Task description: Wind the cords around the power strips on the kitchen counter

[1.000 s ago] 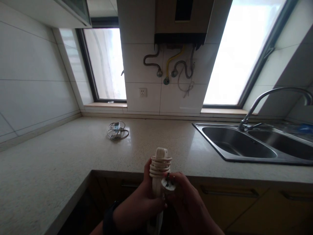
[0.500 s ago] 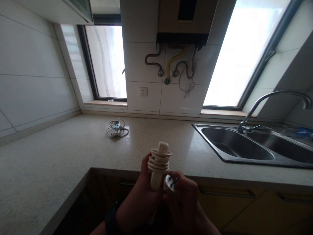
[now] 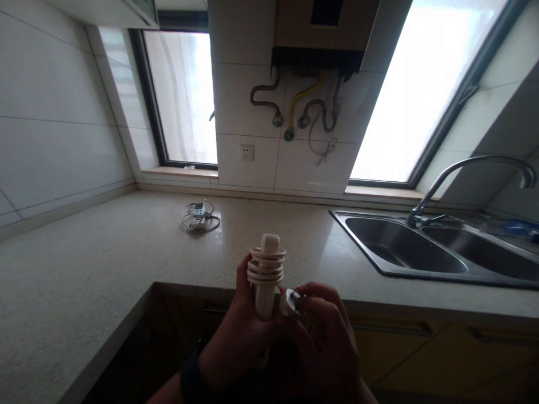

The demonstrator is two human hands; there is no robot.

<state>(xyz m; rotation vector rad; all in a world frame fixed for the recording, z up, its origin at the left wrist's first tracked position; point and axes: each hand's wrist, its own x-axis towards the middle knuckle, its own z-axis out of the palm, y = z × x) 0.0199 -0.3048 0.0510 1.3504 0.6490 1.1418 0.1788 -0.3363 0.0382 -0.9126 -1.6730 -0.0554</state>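
My left hand [image 3: 240,331] is wrapped round a white power strip [image 3: 264,303], which stands nearly upright in front of me. Several loops of its white cord [image 3: 266,272] are wound round the strip's upper part. Just right of the strip, my right hand [image 3: 328,325] grips the cord's plug [image 3: 290,303], its fingers by the metal prongs. The lower end of the strip is mostly hidden in shadow behind my hands.
On the counter [image 3: 126,247] at back left lies another coiled cord with a socket block [image 3: 199,217]. A double sink [image 3: 396,244] with a faucet [image 3: 433,191] is at right. A wall socket [image 3: 247,152] sits below the water heater [image 3: 320,33]. Drawer handles line the counter front.
Both hands have shifted slightly, the left one with the power strip a little up and left. My right fingers have moved over the plug's prongs, and the plug has turned a little.
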